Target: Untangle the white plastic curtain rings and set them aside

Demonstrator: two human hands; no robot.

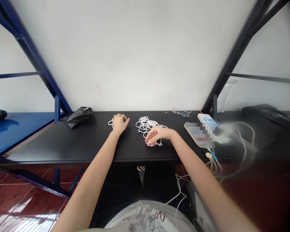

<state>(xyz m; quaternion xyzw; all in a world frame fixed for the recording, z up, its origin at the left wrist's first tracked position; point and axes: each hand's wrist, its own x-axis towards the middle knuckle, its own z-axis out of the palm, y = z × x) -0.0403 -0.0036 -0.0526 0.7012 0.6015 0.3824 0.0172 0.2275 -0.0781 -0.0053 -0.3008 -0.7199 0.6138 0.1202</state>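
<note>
A tangled pile of thin white cord loops [143,124] lies on the black table, near its middle. My right hand [158,133] reaches over the near side of the pile, its fingers bent down and drawn together on a loop; the fingertips partly hide the contact. Loose cord shows just below and beside those fingers. To the left, my left hand [119,123] rests on the tabletop with its thumb held apart from the curved fingers. A separate white cord loop [110,122] sticks out from beneath that hand, which covers the rest of it.
On the black table [87,145], a crumpled black plastic bag [79,116] lies far left. Eyeglasses [181,112] sit at the back right. A phone [197,135], a white-and-blue box [207,120] and white cables [243,141] occupy the right. Metal frame posts [43,71] rise at both sides.
</note>
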